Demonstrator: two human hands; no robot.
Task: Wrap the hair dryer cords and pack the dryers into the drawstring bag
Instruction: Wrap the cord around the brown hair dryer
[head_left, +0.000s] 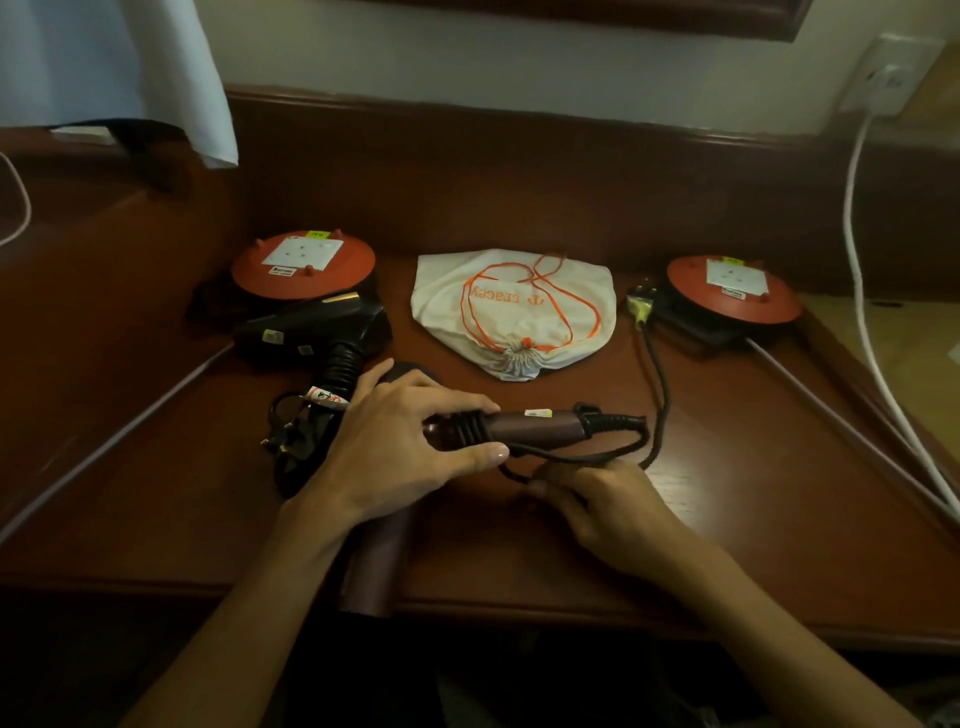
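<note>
A maroon hair dryer (540, 427) lies on the wooden desk (727, 493), handle pointing right, barrel reaching the front edge. My left hand (400, 447) grips it where handle meets body. My right hand (608, 506) pinches its black cord (658, 395), which loops from the handle end and runs back to a plug (640, 304). A black hair dryer (311, 332) with its cord bundled (296, 426) lies at the left. The white drawstring bag (514, 312) with orange strings sits behind, its mouth cinched towards me.
Two red round cable reels stand at the back, one at the left (304, 265) and one at the right (732, 288). A white cable (862, 312) hangs from a wall socket (888, 78) on the right. A white cloth (171, 78) hangs at upper left.
</note>
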